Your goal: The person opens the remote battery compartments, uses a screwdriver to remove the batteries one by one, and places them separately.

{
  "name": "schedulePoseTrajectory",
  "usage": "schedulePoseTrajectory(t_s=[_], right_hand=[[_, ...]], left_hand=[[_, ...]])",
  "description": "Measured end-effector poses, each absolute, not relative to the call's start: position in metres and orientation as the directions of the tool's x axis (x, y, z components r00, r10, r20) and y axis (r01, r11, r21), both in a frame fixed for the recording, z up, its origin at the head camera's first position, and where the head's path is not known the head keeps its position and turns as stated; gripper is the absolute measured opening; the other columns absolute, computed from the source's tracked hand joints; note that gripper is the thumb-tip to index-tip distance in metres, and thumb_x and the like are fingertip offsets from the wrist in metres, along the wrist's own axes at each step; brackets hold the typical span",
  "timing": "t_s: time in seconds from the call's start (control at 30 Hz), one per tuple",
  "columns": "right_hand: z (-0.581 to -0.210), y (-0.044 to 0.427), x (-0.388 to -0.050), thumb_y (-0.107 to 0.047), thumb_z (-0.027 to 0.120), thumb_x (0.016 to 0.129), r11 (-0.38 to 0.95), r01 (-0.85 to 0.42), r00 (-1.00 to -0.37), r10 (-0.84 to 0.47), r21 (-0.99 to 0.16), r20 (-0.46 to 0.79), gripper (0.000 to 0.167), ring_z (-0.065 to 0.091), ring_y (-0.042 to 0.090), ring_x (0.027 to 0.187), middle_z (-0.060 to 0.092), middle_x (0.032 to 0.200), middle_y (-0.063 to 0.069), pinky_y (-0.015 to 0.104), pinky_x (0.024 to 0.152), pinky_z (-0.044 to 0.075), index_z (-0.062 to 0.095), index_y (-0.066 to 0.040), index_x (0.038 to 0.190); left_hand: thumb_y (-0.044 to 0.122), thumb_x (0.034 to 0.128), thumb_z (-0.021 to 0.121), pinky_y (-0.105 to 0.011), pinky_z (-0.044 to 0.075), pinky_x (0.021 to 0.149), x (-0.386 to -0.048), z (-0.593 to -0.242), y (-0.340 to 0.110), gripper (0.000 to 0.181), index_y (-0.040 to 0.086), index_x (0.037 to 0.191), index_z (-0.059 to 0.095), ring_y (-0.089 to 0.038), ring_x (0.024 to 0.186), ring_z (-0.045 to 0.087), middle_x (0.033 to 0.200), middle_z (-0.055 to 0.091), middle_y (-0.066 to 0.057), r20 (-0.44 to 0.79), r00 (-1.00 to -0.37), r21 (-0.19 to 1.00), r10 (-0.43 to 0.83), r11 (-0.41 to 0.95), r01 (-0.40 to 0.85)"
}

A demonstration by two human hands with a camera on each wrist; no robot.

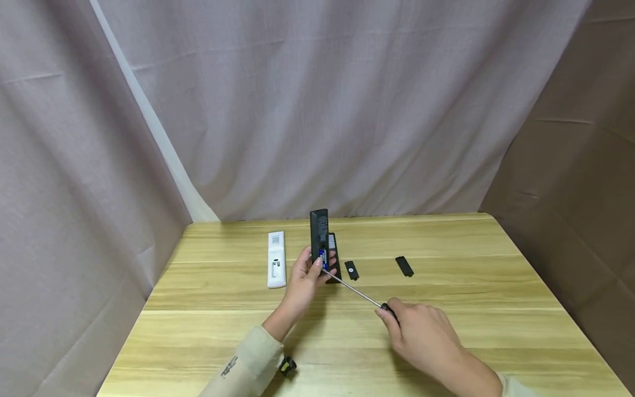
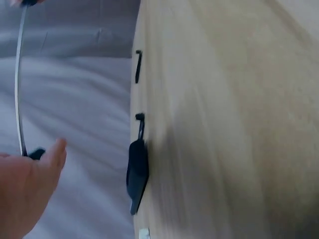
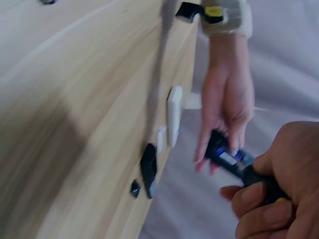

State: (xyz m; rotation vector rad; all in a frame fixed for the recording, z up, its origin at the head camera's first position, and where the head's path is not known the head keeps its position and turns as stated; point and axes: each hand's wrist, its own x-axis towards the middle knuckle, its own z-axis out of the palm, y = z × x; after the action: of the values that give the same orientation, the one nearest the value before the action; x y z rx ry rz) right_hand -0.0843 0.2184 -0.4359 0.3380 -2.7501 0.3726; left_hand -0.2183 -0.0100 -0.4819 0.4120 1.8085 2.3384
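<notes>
My left hand [image 1: 301, 280] holds a black remote control [image 1: 318, 229] upright above the table, its back turned towards me. The battery compartment has no cover on it, and blue batteries [image 1: 323, 255] show inside. In my right hand [image 1: 425, 334] I grip a screwdriver [image 1: 354, 290] by its dark handle. Its long metal shaft slants up to the left, and the tip meets the lower end of the compartment. The right wrist view shows my curled fingers [image 3: 264, 211] around the handle. My left thumb lies beside the batteries.
A white remote control [image 1: 276, 262] lies at the left with its battery compartment exposed. Behind the held remote lies another black remote control [image 1: 333, 242]. Two small black covers, a nearer one [image 1: 351, 270] and a farther one [image 1: 404, 266], lie to the right. Curtains [image 1: 322, 110] surround the wooden table [image 1: 208, 331].
</notes>
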Motion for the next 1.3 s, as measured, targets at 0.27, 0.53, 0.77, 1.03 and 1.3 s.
schedulePoseTrajectory(t_s=[0.27,0.53,0.77,1.03,1.3], right_hand=[[-0.432,0.207,-0.084,-0.036,0.065,0.107,0.954,-0.189,-0.956,-0.125,-0.231,0.267,0.039,0.035,0.009,0.048,0.034,0.052,-0.01,0.025,0.043,0.027,0.051,-0.022,0.073],[-0.447,0.223,-0.093,-0.034,0.065,0.107,0.931,-0.226,-0.946,-0.139,-0.288,0.294,0.037,0.028,0.004,0.047,0.029,0.054,-0.013,0.02,0.042,0.022,0.052,-0.024,0.075],[-0.465,0.24,-0.105,-0.031,0.066,0.107,0.92,-0.187,-0.957,-0.092,-0.344,0.274,0.03,0.028,0.004,0.048,0.031,0.055,-0.012,0.02,0.042,0.022,0.058,-0.022,0.08],[-0.472,0.249,-0.113,-0.033,0.066,0.107,0.899,-0.194,-0.965,-0.102,-0.393,0.242,0.028,0.035,0.006,0.051,0.035,0.056,-0.011,0.022,0.046,0.027,0.061,-0.023,0.081],[-0.481,0.254,-0.114,-0.035,0.066,0.107,0.889,-0.189,-0.967,-0.096,-0.416,0.235,0.025,0.034,0.004,0.052,0.035,0.057,-0.013,0.021,0.047,0.027,0.062,-0.026,0.084]], left_hand=[[0.003,0.1145,0.038,-0.048,0.057,0.117,-0.221,-0.491,0.01,0.041,0.004,0.155,0.045,-0.023,0.124,0.068,0.145,0.058,-0.032,0.098,-0.972,0.973,0.214,-0.227,0.048],[0.005,0.115,0.036,-0.052,0.057,0.118,-0.228,-0.493,0.02,0.038,0.002,0.153,0.044,-0.015,0.111,0.07,0.138,0.063,-0.024,0.019,-0.982,0.952,0.188,-0.304,-0.04],[0.007,0.1158,0.035,-0.047,0.06,0.113,-0.237,-0.501,0.035,0.04,0.001,0.155,0.04,-0.027,0.118,0.07,0.146,0.055,-0.035,-0.047,-0.971,0.955,0.234,-0.275,-0.113],[0.008,0.1158,0.036,-0.049,0.06,0.114,-0.242,-0.506,0.036,0.038,0.003,0.153,0.042,-0.024,0.11,0.069,0.143,0.056,-0.034,-0.061,-0.978,0.951,0.201,-0.286,-0.118],[0.008,0.1159,0.035,-0.044,0.062,0.111,-0.243,-0.504,0.031,0.038,0.002,0.153,0.041,-0.024,0.11,0.069,0.145,0.054,-0.036,-0.063,-0.972,0.947,0.225,-0.294,-0.129]])
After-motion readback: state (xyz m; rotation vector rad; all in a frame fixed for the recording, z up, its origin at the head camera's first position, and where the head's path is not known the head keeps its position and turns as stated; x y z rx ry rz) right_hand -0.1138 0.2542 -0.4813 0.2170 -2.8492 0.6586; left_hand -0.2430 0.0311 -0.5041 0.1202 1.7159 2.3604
